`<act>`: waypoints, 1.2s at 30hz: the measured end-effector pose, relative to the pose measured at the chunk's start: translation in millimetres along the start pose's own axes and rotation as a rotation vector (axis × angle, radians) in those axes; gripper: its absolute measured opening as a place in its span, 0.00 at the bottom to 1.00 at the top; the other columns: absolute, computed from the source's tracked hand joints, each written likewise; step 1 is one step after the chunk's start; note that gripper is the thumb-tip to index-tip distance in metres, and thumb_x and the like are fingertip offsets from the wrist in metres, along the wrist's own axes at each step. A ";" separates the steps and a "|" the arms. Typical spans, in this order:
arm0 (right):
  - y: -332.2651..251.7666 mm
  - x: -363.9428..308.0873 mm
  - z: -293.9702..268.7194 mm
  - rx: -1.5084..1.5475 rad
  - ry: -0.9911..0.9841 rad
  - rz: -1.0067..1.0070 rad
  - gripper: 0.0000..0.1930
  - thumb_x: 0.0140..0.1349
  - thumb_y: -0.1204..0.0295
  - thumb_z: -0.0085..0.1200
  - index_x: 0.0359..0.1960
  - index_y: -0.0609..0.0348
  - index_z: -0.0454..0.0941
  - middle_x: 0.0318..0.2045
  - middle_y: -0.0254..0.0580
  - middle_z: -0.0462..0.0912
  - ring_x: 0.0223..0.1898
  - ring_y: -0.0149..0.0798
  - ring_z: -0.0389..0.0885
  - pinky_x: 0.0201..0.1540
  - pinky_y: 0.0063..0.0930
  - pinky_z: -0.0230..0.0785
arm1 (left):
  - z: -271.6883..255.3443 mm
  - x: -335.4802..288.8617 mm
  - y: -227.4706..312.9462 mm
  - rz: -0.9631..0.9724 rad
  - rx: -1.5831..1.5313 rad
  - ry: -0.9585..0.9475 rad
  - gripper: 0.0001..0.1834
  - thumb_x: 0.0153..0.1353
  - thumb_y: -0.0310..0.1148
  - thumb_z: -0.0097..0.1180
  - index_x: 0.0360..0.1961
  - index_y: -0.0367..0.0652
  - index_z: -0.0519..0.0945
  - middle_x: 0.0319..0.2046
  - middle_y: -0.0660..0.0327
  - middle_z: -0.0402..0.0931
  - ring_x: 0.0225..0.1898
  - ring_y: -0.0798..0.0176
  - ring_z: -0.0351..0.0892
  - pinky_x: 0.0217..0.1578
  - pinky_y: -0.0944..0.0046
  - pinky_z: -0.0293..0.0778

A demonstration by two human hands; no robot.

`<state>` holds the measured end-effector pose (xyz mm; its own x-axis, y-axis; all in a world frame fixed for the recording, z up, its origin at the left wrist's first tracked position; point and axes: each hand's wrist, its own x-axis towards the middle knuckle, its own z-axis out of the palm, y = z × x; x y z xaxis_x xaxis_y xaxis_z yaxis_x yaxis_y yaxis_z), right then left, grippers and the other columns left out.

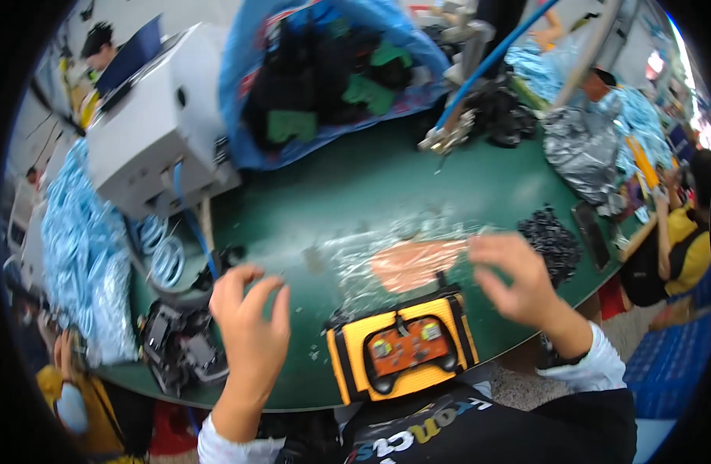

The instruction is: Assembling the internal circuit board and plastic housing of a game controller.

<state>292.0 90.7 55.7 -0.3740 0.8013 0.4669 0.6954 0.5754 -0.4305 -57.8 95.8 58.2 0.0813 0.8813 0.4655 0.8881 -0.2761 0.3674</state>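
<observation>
A yellow fixture (pixel 358 346) with black edges stands at the table's near edge, right in front of me. In it lies a black game-controller shell (pixel 383 383) with an orange circuit board (pixel 408 349). My left hand (pixel 251 329) hovers left of the fixture, its fingers apart and nothing visible in them. Nearest to it are black controller shell parts (pixel 181 344). Over the table to the right, my right hand (pixel 514 278) is open, thumb apart from the bent fingers. Its fingertips are by a clear plastic sheet (pixel 355 267) with a peach-coloured patch (pixel 417 263).
A blue bag (pixel 232 100) of black and green parts stands at the back. At left are a grey machine box (pixel 150 139) and bundled light-blue cables (pixel 85 247). Small black parts (pixel 550 243) and a dark phone-like slab (pixel 591 236) lie right. A blue rod (pixel 491 62) slants overhead.
</observation>
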 end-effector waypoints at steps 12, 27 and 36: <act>283.4 97.2 -29.2 -0.702 0.009 0.671 0.26 0.54 0.55 0.65 0.48 0.60 0.75 0.49 0.53 0.80 0.52 0.57 0.79 0.51 0.49 0.73 | 0.1 -52.4 33.2 -0.221 -0.236 -0.125 0.07 0.53 0.21 0.65 0.34 0.37 0.83 0.43 0.53 0.76 0.42 0.54 0.75 0.47 0.57 0.69; 81.0 -75.7 -121.4 0.709 0.095 0.746 0.15 0.68 0.68 0.51 0.47 0.69 0.77 0.36 0.37 0.83 0.38 0.28 0.83 0.44 0.20 0.74 | -10.8 -66.6 20.1 -0.243 -0.022 0.019 0.06 0.49 0.24 0.68 0.30 0.41 0.84 0.36 0.61 0.75 0.41 0.56 0.74 0.49 0.56 0.65; 69.5 -55.2 -58.6 -0.187 -0.032 0.570 0.15 0.63 0.69 0.59 0.44 0.69 0.78 0.36 0.44 0.83 0.37 0.35 0.82 0.42 0.29 0.75 | -28.2 -56.0 -63.2 -0.095 0.476 0.240 0.07 0.53 0.31 0.66 0.35 0.48 0.85 0.29 0.64 0.78 0.35 0.56 0.76 0.42 0.54 0.64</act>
<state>396.9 76.9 45.4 0.0732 0.9813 0.1779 0.8867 0.0176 -0.4620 -131.2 53.0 31.6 -0.0657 0.7661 0.6393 0.9978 0.0544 0.0373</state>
